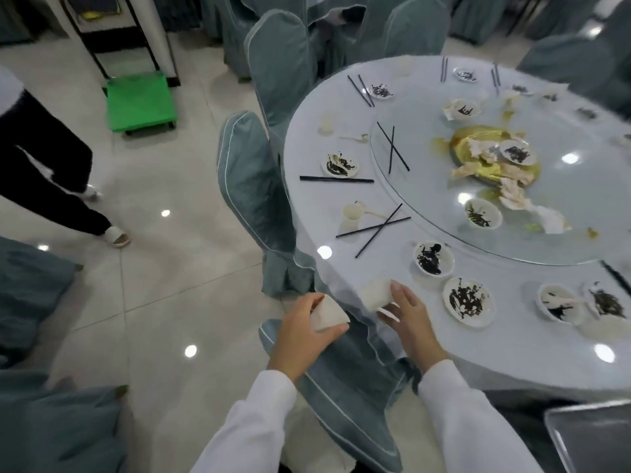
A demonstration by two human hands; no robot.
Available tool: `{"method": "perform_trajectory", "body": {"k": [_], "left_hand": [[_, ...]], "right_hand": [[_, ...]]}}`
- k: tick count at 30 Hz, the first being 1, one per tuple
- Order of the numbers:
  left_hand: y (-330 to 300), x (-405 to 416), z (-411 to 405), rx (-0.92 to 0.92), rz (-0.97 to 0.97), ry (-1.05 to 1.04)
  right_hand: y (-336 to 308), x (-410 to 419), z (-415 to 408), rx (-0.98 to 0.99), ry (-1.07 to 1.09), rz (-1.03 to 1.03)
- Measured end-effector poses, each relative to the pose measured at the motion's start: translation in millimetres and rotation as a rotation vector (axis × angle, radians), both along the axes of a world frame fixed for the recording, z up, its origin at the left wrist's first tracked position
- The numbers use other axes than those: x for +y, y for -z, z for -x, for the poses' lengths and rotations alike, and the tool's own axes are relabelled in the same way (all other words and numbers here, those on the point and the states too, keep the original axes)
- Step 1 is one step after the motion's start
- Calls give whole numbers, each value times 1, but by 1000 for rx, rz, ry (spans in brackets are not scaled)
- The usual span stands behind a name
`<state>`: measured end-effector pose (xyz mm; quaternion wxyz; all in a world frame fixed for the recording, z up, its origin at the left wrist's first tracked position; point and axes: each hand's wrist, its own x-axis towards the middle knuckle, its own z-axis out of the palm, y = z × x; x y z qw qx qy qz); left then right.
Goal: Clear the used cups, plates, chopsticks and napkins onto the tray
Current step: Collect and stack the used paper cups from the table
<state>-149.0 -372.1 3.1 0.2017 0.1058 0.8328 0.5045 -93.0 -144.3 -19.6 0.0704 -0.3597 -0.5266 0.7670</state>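
Observation:
My left hand [300, 331] grips a white cup [329, 314] off the table's near-left edge, above a chair. My right hand [408, 314] holds a second white cup [375, 293] lying at the rim of the round white table [512, 363]. Dirty small plates [467, 300] and bowls [433, 258] smeared with dark sauce ring the table. Black chopsticks [374, 228] lie crossed beside another white cup [351, 215]. More chopsticks [336, 179] rest by a stained plate [339, 164]. Crumpled napkins [512, 196] sit on the glass turntable [563, 227]. A grey tray's corner [590, 438] shows at the bottom right.
Chairs in grey-green covers [252, 186] press against the table's left side; one [348, 380] is under my hands. A person in dark trousers [44, 165] walks at the left. A green cart [140, 100] stands on the tiled floor behind.

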Motion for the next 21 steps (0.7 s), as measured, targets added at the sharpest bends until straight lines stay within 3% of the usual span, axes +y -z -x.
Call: {"method": "perform_trajectory", "body": {"k": [11,21], "left_hand": [[-20,-63,36,-10,-153,48],[-17,-18,81,-83,-179,89]], "right_hand": [[-33,-108,29,62,-122,-85],[-33,-94,63,72,-98,44]]}}
